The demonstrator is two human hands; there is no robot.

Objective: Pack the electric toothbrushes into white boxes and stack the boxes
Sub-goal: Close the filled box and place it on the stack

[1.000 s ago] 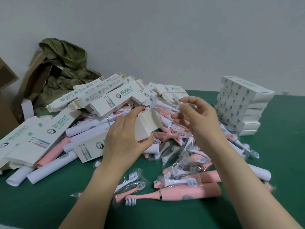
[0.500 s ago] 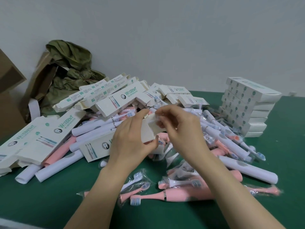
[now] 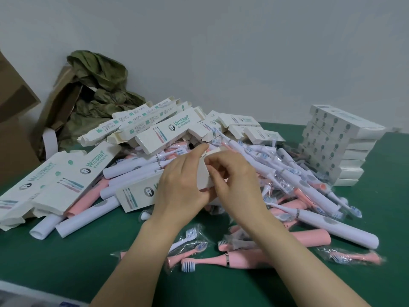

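Observation:
A white toothbrush box (image 3: 137, 194) lies lengthwise over the pile at the centre. My left hand (image 3: 183, 187) grips its right end. My right hand (image 3: 234, 180) pinches the end flap of that box, fingers curled against it. Pink and white electric toothbrushes (image 3: 309, 196) lie heaped around and behind my hands. Bagged brush heads (image 3: 192, 235) are scattered in front. One pink toothbrush (image 3: 230, 260) lies nearest me. A stack of closed white boxes (image 3: 338, 147) stands at the right.
Loose empty white boxes (image 3: 168, 131) are piled at the back, and more flattened boxes (image 3: 55, 185) lie at the left. A brown carton with green wrapping (image 3: 93, 96) stands at the back left. The green table (image 3: 66, 262) shows in front.
My right hand has come in from the upper right to the box end and now pinches the flap. My left hand has kept its grip on the box.

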